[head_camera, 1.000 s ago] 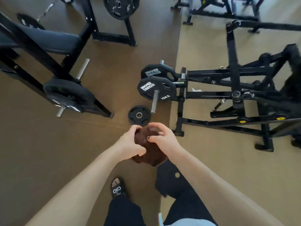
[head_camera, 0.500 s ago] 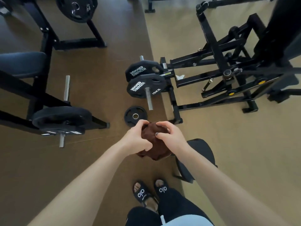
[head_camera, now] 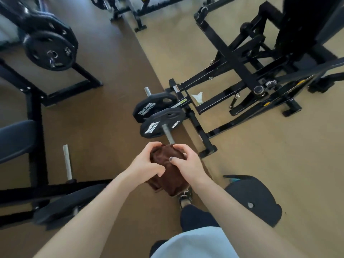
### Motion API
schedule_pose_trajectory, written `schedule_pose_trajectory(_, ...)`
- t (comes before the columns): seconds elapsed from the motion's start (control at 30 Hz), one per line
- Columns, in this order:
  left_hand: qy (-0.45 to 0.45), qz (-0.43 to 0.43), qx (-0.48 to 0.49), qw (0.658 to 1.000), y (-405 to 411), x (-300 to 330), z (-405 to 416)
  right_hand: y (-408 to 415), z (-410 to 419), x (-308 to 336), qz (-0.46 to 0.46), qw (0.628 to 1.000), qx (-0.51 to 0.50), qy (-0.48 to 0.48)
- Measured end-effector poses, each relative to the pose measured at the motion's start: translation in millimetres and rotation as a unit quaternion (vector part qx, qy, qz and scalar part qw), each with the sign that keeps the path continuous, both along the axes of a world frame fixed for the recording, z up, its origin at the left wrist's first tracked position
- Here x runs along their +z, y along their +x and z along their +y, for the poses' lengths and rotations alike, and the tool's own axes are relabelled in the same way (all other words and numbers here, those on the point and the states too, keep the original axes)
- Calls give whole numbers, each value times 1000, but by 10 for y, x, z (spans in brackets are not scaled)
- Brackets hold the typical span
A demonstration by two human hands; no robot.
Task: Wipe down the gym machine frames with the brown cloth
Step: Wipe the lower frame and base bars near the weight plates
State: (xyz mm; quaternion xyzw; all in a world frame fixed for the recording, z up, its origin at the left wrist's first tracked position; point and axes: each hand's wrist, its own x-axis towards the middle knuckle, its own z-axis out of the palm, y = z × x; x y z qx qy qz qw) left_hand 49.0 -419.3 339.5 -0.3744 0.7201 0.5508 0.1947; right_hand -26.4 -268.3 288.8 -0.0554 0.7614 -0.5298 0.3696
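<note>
I hold the brown cloth (head_camera: 168,173) bunched up in front of me, over the floor. My left hand (head_camera: 146,163) grips its left side with curled fingers, and my right hand (head_camera: 188,162) grips its right side, thumb pressed on top. The cloth's lower part hangs below my hands. A black gym machine frame (head_camera: 225,90) lies ahead to the right, its steel peg with two black weight plates (head_camera: 158,119) ending just beyond my hands. Another black frame (head_camera: 35,116) with a padded seat stands to the left.
A weight plate (head_camera: 50,51) hangs on a rack at the far left. A black round seat pad (head_camera: 253,200) sits at the lower right by my leg. A bare steel peg (head_camera: 67,162) sticks up at left. More machine frames (head_camera: 130,8) stand at the back.
The view has swung, bringing the right machine and its plates closer. Both hands kept hold of the cloth. The small plate on the floor is out of sight behind my hands.
</note>
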Motion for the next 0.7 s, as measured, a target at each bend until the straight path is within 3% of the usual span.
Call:
schedule_pose_trajectory(0.4, 88, -13, 46, 995, -1177, 234, -1590, -1141, -1493, 158, -50, 997, -56, 6)
schedule_pose_trajectory(0.7, 125, -9, -14, 992, -2200, -41, -3155, -1827, -2957, 143, -30, 986, -160, 31)
